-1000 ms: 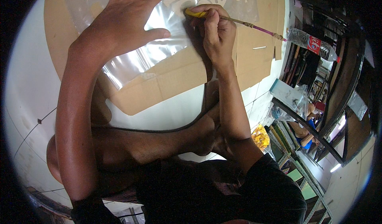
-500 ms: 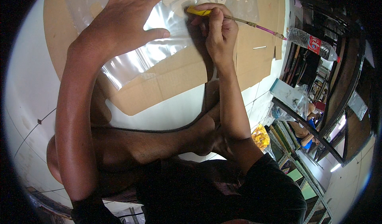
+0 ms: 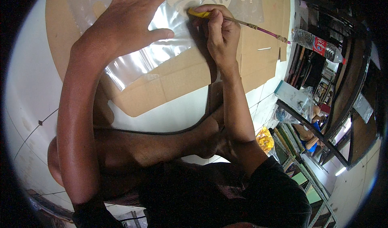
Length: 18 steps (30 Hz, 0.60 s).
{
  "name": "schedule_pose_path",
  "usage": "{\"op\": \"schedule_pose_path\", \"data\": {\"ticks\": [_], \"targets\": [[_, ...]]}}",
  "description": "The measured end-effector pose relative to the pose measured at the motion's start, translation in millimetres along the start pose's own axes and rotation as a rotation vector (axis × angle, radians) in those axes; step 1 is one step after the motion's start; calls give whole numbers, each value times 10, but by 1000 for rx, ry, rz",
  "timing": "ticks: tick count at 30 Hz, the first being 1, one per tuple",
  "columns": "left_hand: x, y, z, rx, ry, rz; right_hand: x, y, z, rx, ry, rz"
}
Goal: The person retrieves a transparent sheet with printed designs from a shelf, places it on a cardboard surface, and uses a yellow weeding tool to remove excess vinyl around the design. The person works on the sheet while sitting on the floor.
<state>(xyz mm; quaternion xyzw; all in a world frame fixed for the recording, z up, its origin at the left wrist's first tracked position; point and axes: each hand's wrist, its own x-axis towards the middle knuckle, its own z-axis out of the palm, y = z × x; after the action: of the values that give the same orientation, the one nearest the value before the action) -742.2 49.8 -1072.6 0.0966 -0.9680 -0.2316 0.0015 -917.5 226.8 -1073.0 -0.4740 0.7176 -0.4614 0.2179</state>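
Observation:
My left hand (image 3: 121, 31) lies with fingers spread over a sheet of clear, shiny plastic film (image 3: 135, 66); its fingertips run past the top edge of the picture. Pale, bold lettering (image 3: 184, 1) shows at the film's far part. My right hand (image 3: 222, 36) pinches a thin pen-like tool (image 3: 270, 32) with a yellow front end and a purplish, banded shaft. The yellow end points left, close over the film near the lettering; whether it touches cannot be told. Beneath the film lies brown cardboard (image 3: 173, 88).
A small white stick (image 3: 264, 48) lies on the cardboard at the right. Beyond it are a clear bottle with a red label (image 3: 319, 46), dark wooden frames (image 3: 343, 86) and a yellow bag (image 3: 264, 139). Another person in blue (image 3: 313, 141) is farther right. My bent leg (image 3: 161, 147) borders the cardboard.
My right hand and the tool have shifted very slightly left. The left hand keeps its place on the film.

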Motion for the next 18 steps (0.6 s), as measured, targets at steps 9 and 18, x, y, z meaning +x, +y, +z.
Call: {"op": "schedule_pose_path", "data": {"ticks": [9, 18], "targets": [[2, -1, 35, 19, -2, -5, 13, -99, 25, 43, 44, 74], [32, 244, -281, -59, -120, -109, 9, 13, -25, -13, -9, -18]]}}
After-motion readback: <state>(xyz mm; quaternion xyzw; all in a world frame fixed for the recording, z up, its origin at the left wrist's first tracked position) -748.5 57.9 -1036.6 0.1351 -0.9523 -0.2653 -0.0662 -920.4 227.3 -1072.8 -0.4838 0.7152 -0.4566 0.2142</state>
